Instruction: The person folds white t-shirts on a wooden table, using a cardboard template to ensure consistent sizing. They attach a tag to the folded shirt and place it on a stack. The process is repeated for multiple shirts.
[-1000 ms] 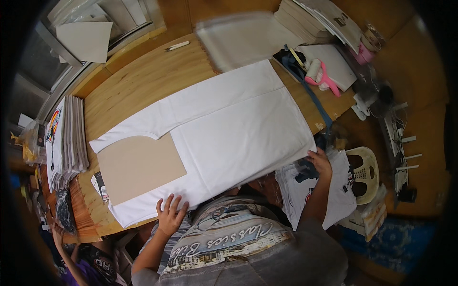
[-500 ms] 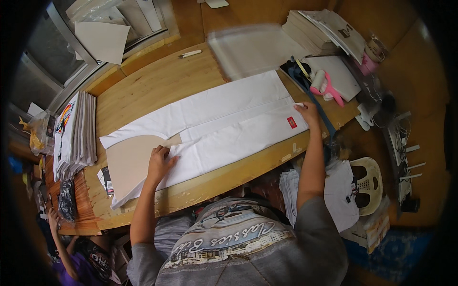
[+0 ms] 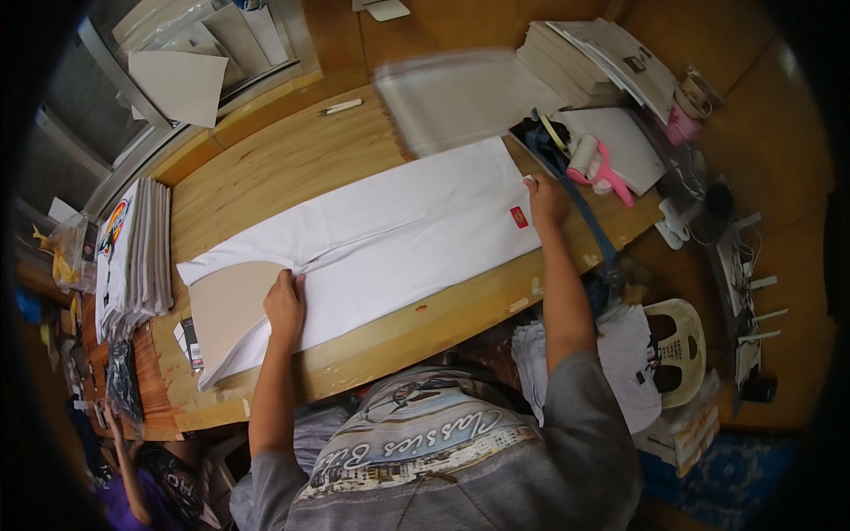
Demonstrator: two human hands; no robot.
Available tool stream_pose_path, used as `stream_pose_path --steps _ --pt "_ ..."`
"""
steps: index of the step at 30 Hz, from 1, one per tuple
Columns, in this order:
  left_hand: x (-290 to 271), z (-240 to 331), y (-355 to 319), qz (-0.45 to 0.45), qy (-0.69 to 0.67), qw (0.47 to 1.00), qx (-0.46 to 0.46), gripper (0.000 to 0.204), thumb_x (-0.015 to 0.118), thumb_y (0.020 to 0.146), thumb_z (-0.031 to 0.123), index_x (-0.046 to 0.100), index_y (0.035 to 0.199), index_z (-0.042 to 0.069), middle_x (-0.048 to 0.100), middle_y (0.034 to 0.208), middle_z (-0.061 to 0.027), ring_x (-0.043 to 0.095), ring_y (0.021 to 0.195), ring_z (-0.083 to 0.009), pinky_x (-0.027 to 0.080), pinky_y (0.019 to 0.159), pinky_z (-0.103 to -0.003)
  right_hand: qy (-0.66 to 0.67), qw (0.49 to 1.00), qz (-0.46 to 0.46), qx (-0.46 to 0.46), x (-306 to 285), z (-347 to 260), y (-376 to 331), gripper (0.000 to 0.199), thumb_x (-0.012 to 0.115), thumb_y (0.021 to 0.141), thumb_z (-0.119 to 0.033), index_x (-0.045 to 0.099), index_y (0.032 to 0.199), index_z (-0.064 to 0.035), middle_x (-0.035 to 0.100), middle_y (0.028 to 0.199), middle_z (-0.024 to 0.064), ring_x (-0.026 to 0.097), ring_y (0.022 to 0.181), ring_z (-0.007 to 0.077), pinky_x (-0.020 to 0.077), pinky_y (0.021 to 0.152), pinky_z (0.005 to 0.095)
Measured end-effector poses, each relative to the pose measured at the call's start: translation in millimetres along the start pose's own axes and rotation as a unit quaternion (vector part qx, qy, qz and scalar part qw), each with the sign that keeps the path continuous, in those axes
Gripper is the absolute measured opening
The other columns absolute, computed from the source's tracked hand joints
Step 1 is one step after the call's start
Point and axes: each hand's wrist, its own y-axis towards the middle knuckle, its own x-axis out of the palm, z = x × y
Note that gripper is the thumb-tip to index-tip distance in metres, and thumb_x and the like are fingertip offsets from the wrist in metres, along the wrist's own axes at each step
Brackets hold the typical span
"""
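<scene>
A white T-shirt (image 3: 407,221) lies lengthwise on the wooden table, its sides folded inward over a beige cardboard sheet (image 3: 226,301) that shows at the neck end. A small red label (image 3: 518,218) sits near the hem. My left hand (image 3: 284,308) is closed on the folded edge beside the neck opening. At the hem corner, my right hand (image 3: 546,200) pinches the other end of that fold. The two folded sides meet along a line down the middle.
Left on the table stands a stack of folded shirts (image 3: 142,252). Clear plastic bags (image 3: 452,97), a cardboard stack (image 3: 567,66) and a pink lint roller (image 3: 602,168) lie at the far right. A plastic chair (image 3: 675,350) holds shirts. Another person's arm (image 3: 128,469) shows lower left.
Both hands have drawn the near side of the shirt further over, so its edge now lies by the far fold. My right hand has shifted slightly left.
</scene>
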Motion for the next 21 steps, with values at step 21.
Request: stream_pose_path --steps 21 --pt "3 -16 18 0.021 -0.333 0.939 -0.083 0.035 0.063 0.065 0.001 0.044 0.094 0.004 0.056 0.080 -0.0084 0.051 0.067 -0.0184 0.041 0.060 -0.030 0.059 0.822 0.028 -0.566 41 -158 -190 0.036 0.048 0.078 -0.012 0.048 0.114 -0.0139 0.041 0.123 0.0061 0.035 0.117 0.0210 0.0245 0.095 0.0473"
